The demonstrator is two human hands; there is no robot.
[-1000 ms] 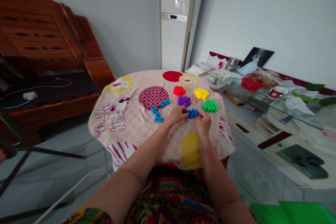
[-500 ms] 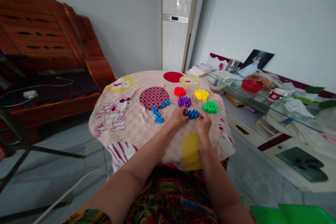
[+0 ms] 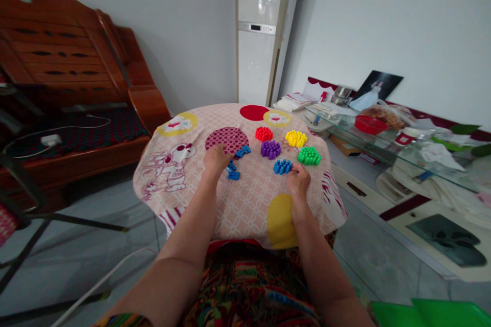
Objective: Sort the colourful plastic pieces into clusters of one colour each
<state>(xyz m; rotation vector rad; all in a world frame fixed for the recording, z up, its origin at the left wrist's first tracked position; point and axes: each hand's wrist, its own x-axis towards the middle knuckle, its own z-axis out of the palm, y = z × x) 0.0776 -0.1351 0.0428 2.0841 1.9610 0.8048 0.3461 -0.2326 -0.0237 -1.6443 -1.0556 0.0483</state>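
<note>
My left hand reaches down over loose blue plastic pieces on the left of the table; its fingers are drawn together, and the tips are hidden. My right hand is closed, thumb and fingertips against the right edge of a cluster of upright blue pieces. Similar small pieces stand in tight groups behind: purple, red, yellow and green. A few more loose blue pieces lie just right of my left hand.
A patterned cloth covers the round table. To the right runs a glass-topped cabinet with a red bowl and papers. A wooden bench stands left, and a white upright appliance behind.
My left hand has left the blue cluster and moved left to the loose blue pieces, covering some of them. My right hand has stayed at the cluster's right edge.
</note>
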